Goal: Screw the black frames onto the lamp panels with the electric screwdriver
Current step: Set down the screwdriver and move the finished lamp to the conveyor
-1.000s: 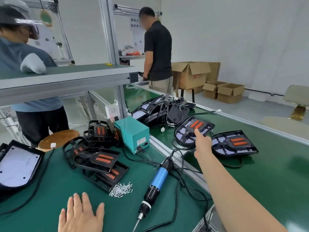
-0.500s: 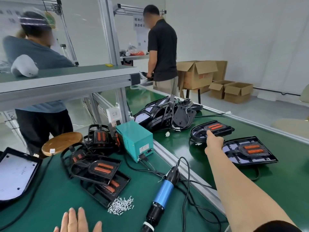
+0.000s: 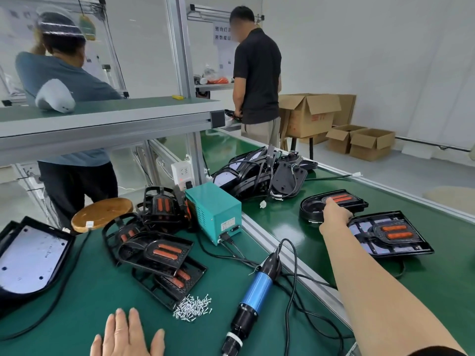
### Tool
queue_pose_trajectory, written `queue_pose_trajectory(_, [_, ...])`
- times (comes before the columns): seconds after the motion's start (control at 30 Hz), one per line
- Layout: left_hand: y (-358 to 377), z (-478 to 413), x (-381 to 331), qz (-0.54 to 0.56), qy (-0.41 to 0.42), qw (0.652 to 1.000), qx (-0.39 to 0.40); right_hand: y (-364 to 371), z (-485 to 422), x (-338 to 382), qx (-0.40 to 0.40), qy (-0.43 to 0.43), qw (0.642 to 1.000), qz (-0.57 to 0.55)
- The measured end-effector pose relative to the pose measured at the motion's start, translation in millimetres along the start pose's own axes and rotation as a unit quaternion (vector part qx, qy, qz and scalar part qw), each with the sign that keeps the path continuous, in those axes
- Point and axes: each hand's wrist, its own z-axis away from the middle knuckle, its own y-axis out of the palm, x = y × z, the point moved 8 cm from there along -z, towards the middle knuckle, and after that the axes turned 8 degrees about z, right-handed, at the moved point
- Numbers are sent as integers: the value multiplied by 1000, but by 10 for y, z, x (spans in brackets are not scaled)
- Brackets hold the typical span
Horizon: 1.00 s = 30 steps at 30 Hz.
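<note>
Tabletop [image 3: 77, 317]: green mat, near and left. Belt [image 3: 282, 227]: runs along the right, past a metal rail.

Bare panel [image 3: 28, 255]: white face up at the left edge of the tabletop, no frame on it. Judged the next piece to be worked.

Framed units on the belt: far unit [image 3: 311, 208] and right unit [image 3: 385, 244], just beside each other, orange lenses up.

Frames [image 3: 154, 253]: loose overlapping stack, centre-left of the tabletop, between the panel and the screwdriver.

Screwdriver [image 3: 254, 296]: lies flat near the rail. Long axis runs near to far, leaning right. Bit end is near, at the bottom edge; cord end is far. Nothing holds it.

Right hand [image 3: 334, 214]: arm at full stretch across the rail, hand on the near rim of the far unit. Fingers hidden behind the back of the hand, so I cannot tell grip from mere touch.

Left hand [image 3: 127, 335]: flat on the tabletop, fingers straight and spread, holding nothing.

Screws [image 3: 192, 308]: small pile between the left hand and the screwdriver.

Key relation: the left hand is much nearer the screwdriver and to its left. The right hand must come back across the rail, toward the near side, to reach the blue barrel. Panel and frames lie left of both hands.
</note>
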Motion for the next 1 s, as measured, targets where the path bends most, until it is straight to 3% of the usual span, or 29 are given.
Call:
queue_pose_trajectory(0.17, [-29,24,4,11,-16,999,46,-25,212,-27,9,46,997,-57])
queue_pose_trajectory(0.53, [-121,74,-10,32,-52,992,107,-96,1237,-221,91,3,995,-30])
queue_pose_trajectory(0.6, [-156,48,-17,30,-74,990,119,-57,1478,-248,114,-15,993,-28])
queue_pose_trajectory(0.7, [-154,45,15,-65,-85,989,101,29,1903,-353,152,-21,988,-25])
queue_pose_trajectory(0.87, [-140,80,85,-79,-87,986,121,160,2712,-445,222,-68,972,-27])
queue_pose_trajectory(1.0, [-68,97,140,-66,-88,983,149,366,3256,-692,299,-56,952,-16])
